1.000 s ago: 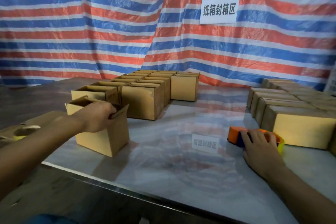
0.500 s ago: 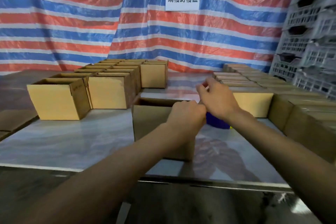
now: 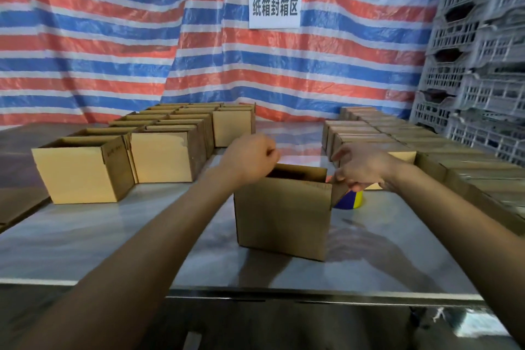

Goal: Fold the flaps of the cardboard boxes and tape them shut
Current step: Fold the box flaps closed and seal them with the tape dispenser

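Observation:
An open cardboard box (image 3: 284,219) stands upright in the middle of the shiny table (image 3: 113,236), near the front edge. My left hand (image 3: 250,158) sits with curled fingers at the box's top left rim. My right hand (image 3: 360,167) pinches the box's right side flap (image 3: 339,192), which sticks out to the right. A blue and yellow tape dispenser (image 3: 350,199) lies on the table just behind the box's right corner, mostly hidden by the flap and my right hand.
Rows of open-topped boxes (image 3: 82,170) fill the table's left and back. Closed boxes (image 3: 369,133) line the right side. Grey plastic crates (image 3: 483,65) are stacked at far right. A striped tarp with a white sign (image 3: 274,7) hangs behind.
My left hand brought the box from the left row to the table's middle. My right hand left the tape dispenser and now pinches the box's right flap.

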